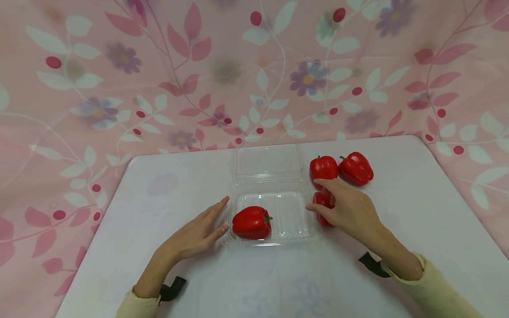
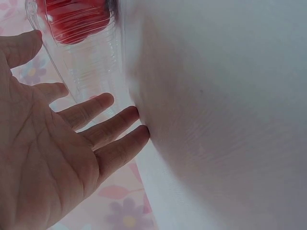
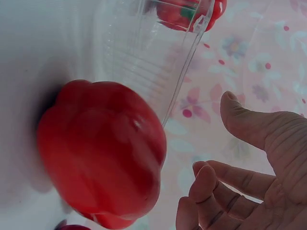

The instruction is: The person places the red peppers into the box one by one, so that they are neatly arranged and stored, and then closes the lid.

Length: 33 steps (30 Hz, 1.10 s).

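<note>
A clear plastic clamshell container [image 1: 290, 216] lies with its lid folded back on the table. Inside its left part rests a red bell pepper [image 1: 250, 223], lying on its side with the green stem to the right. My left hand [image 1: 195, 236] is beside the container's left edge, fingers extended and holding nothing. Over a second red bell pepper [image 1: 324, 214], just right of the container, hovers my right hand [image 1: 351, 210], thumb and fingers spread apart. In the right wrist view a gap shows between that hand and the nearby pepper [image 3: 103, 153].
Two more red bell peppers stand at the back right, one upright [image 1: 323, 168] and one tilted [image 1: 356, 168]. The container's lid [image 1: 268, 161] reaches toward the back edge of the white-covered table [image 1: 179, 185]. A pink floral cloth [image 1: 238, 66] hangs behind.
</note>
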### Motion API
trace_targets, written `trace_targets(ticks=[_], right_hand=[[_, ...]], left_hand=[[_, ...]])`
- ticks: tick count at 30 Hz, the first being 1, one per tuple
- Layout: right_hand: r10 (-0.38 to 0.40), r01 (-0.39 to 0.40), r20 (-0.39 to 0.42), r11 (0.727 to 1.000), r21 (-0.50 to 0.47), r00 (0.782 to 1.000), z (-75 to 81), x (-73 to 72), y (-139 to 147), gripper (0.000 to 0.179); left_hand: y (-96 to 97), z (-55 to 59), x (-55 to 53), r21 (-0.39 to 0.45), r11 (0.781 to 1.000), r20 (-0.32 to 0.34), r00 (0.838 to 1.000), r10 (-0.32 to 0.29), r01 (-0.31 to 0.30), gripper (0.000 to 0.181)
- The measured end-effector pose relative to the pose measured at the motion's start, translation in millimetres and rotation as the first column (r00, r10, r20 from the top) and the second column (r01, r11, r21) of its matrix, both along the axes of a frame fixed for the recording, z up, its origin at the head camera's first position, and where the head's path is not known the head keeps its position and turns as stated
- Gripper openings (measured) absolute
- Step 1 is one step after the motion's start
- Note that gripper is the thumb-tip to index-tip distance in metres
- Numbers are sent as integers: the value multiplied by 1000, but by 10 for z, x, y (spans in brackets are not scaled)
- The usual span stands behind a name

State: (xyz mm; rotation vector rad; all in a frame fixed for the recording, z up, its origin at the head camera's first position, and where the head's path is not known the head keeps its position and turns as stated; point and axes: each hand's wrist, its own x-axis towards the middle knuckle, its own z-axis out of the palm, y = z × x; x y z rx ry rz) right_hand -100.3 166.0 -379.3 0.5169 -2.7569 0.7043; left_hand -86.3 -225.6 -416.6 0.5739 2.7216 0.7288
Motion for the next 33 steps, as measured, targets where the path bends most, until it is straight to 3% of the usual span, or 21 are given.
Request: trace_targets(ticks=[7,19,33], right_hand=[[-30,30,40,1000,9,999,8,2,82,66],[-31,31,22,1000,-1,999,-56,8,228,63],[-24,21,103,999,27,994,-94,2,307,53]], left_hand=[[-6,-22,-12,-8,1000,-4,1000,-5,5,75],[-6,-27,-29,-5,1000,9,1000,-12,12,76],[-19,-48,-20,-14,1000,11,1000,-6,6,76]])
